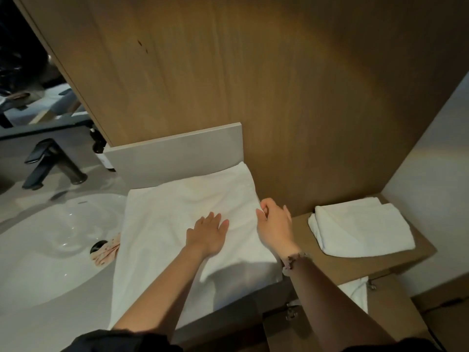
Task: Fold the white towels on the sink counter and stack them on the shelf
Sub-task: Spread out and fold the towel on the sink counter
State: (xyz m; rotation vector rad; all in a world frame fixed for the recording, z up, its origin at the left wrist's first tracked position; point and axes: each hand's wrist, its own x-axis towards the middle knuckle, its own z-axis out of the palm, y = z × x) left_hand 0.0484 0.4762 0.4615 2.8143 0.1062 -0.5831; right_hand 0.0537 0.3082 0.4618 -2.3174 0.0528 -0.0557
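Observation:
A large white towel (162, 224) lies spread on the sink counter, right of the basin, its near end hanging over the counter's front edge. My left hand (206, 235) lies flat on the towel's middle with straight fingers. At the towel's right edge my right hand (274, 224) pinches the cloth between thumb and fingers. A folded white towel (360, 227) sits on the wooden shelf (355, 265) to the right, a little lower than the counter.
The white basin (45, 250) with a dark drain and a pinkish cloth (107, 252) is at left, a black tap (48, 161) and a dark bottle (100, 146) behind it. A wood wall panel (253, 72) rises behind. More white cloth (355, 293) shows below the shelf.

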